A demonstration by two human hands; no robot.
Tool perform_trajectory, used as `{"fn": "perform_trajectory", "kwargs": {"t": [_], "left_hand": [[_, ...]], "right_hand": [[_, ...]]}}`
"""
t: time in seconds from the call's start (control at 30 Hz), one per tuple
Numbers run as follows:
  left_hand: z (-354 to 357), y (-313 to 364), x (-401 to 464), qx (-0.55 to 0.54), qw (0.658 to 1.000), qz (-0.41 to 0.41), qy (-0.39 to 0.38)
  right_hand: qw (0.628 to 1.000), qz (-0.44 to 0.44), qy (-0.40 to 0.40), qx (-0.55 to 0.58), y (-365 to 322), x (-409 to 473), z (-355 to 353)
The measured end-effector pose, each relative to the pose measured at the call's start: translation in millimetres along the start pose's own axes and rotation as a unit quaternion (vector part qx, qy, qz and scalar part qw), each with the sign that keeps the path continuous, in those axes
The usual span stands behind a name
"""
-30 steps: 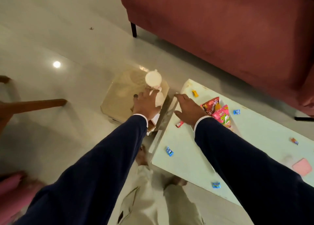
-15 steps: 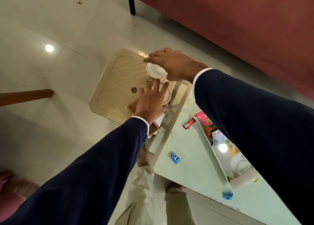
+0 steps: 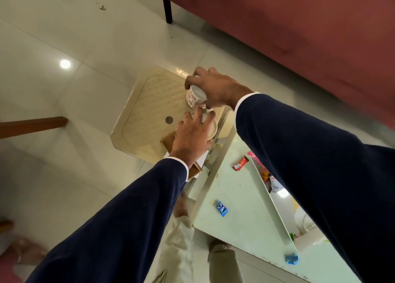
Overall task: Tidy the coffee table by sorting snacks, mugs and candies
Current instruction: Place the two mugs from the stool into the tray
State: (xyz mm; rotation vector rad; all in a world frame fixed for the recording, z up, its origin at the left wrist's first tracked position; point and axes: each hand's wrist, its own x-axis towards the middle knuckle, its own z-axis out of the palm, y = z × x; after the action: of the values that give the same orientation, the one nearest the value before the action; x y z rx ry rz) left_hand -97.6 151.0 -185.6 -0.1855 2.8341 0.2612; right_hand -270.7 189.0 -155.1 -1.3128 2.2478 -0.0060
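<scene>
A second ago the right hand rested on the bench near the snack packets; now it has crossed to the left and wraps its fingers around the patterned mug from above, over the beige tray that sits just off the bench's far-left end. The left hand has stayed spread, palm down, over a second mug, seemingly steadying it rather than closing on it. So the mugs look nearly gathered, while the candies are not: a red candy and two blue candies lie loose on the bench. The mugs are glazed, smooth and round; the tray is hard plastic with a dimpled floor; the wrappers are crinkly foil.
</scene>
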Motion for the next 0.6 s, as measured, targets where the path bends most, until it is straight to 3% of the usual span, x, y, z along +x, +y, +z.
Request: {"fn": "perform_trajectory", "kwargs": {"t": [0.07,0.13,0.17,0.23,0.3,0.37,0.43,0.6], "left_hand": [[-0.9,0.4,-0.3,-0.016,1.0,0.001,-0.001],[-1.4,1.4,-1.4,-0.035,0.999,0.002,0.0],[-1.7,1.0,-1.9,-0.045,0.999,0.0,0.0],[-2.7,0.8,-2.4,-0.06,0.998,0.001,0.004],[-3.9,0.9,-2.5,-0.071,0.997,0.006,0.006],[-6.8,0.9,-3.9,-0.063,0.998,0.022,0.01],[-12.1,6.5,-5.5,-0.049,0.997,0.051,0.027],[-26.1,54.1,-15.8,-0.147,0.976,0.148,0.069]], "right_hand": [[0.989,0.048,0.042,0.131,16.2,-16.9,-3.5],[0.942,0.111,0.136,0.288,33.5,-46.2,-0.3],[0.889,0.152,0.183,0.392,40.0,-63.8,3.0],[0.713,0.219,0.24,0.621,48.7,-105.9,13.8],[0.543,0.254,0.257,0.758,57.7,-152.2,31.0],[0.439,0.273,0.267,0.814,64.2,-200.6,51.9],[0.396,0.277,0.28,0.83,69.4,-252.0,73.8],[0.359,0.314,0.278,0.834,73.4,-368.3,119.3]]}}
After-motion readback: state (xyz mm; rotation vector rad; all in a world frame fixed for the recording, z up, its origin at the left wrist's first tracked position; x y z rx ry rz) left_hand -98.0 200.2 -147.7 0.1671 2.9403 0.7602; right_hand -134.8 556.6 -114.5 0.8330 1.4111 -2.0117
